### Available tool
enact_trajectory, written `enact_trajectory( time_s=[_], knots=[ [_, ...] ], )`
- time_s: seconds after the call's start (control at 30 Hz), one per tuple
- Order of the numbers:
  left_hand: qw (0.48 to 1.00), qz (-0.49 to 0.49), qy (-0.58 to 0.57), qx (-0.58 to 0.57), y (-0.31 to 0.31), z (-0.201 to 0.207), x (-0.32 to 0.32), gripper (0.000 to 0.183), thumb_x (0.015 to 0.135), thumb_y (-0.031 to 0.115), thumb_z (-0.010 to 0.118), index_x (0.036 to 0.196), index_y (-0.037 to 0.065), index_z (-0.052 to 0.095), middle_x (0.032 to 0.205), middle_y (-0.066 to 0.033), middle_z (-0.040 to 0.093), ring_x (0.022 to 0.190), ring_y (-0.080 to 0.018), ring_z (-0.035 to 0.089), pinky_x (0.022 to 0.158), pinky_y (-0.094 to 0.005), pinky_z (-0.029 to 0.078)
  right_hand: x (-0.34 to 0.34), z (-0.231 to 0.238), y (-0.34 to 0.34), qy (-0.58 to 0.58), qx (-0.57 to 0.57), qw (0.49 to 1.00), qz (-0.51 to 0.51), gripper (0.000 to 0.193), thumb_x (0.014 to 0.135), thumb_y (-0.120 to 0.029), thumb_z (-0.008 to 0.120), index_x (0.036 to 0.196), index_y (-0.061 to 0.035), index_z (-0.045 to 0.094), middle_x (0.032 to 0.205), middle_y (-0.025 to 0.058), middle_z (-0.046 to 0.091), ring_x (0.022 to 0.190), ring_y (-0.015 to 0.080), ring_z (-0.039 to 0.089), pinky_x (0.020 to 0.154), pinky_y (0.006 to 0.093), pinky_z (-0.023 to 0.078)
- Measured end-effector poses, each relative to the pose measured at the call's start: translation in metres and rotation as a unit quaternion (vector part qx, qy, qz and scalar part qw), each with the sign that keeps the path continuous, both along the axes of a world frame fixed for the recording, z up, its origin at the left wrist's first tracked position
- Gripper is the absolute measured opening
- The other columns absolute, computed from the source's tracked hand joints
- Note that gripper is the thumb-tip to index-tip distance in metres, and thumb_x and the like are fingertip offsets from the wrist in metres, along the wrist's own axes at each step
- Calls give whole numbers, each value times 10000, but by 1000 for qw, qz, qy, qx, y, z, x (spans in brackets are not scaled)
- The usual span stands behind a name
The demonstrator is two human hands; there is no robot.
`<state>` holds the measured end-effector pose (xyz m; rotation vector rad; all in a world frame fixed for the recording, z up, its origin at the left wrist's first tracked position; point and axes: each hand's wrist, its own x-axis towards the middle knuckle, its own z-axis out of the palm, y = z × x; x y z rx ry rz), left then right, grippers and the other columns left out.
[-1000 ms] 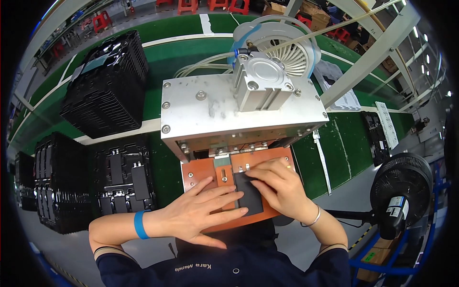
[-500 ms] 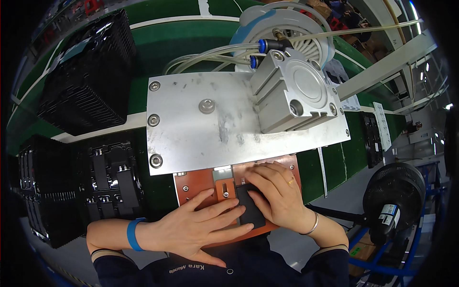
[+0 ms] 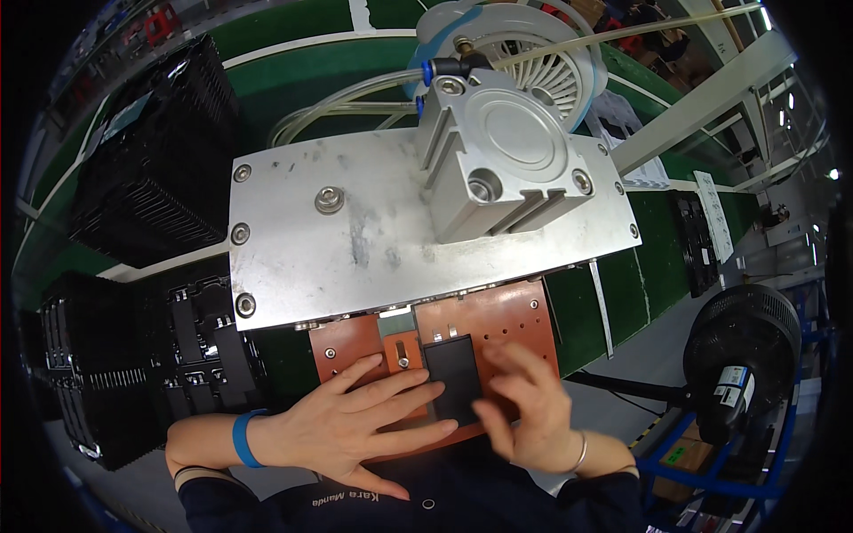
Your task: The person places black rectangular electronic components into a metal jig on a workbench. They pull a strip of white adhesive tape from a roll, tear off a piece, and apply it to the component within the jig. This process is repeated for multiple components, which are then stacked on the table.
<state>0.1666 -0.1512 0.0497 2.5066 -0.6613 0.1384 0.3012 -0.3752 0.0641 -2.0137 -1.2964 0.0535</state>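
A flat black rectangular piece [image 3: 452, 360] with two small metal tabs at its far end lies on the orange base plate [image 3: 520, 311] of a press fixture. My left hand [image 3: 342, 431] rests palm down with fingers spread, its fingertips on the left side of the black piece and by a slotted orange block [image 3: 401, 348]. Just off the right edge of the piece is my right hand [image 3: 538, 413], its fingers loosely bent and apart, with nothing in them. The fixture's metal top plate [image 3: 311, 258] overhangs the far part of the base.
A pneumatic cylinder [image 3: 511, 147] with clear hoses stands on the top plate. Stacked black trays [image 3: 160, 160] and a tray of black pieces [image 3: 209, 346] are at the left. Behind is a white fan [image 3: 560, 84]; a black fan [image 3: 742, 364] stands at the right.
My right hand has come off the black piece and moved back toward me and right, uncovering its tabs. The left hand stays on it. The view has shifted slightly.
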Motion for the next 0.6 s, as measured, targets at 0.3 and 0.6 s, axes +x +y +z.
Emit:
enact_trajectory(
  time_s=[0.3, 0.6],
  knots=[
    [1000, 3, 2, -30, 2, -1, -1, 818, 754, 815, 546, 1333, 240, 608, 1399, -136, 537, 1330, -320, 457, 1187, -535, 81, 18, 2, -10, 78, -67, 983, 149, 318, 830, -131, 755, 1133, -83, 672, 1335, 137, 584, 1319, 330, 502, 1108, 460, 361],
    [1000, 10, 7, 4, 5, 0, 4, 823, 770, 819, 511, 1351, 243, 596, 1438, -88, 511, 1368, -310, 420, 1188, -555, 48, 50, 6, 18, -14, -64, 981, 185, 374, 774, -194, 797, 1104, -43, 707, 1238, 108, 657, 1226, 285, 589, 1010, 425, 501]
  ],
)
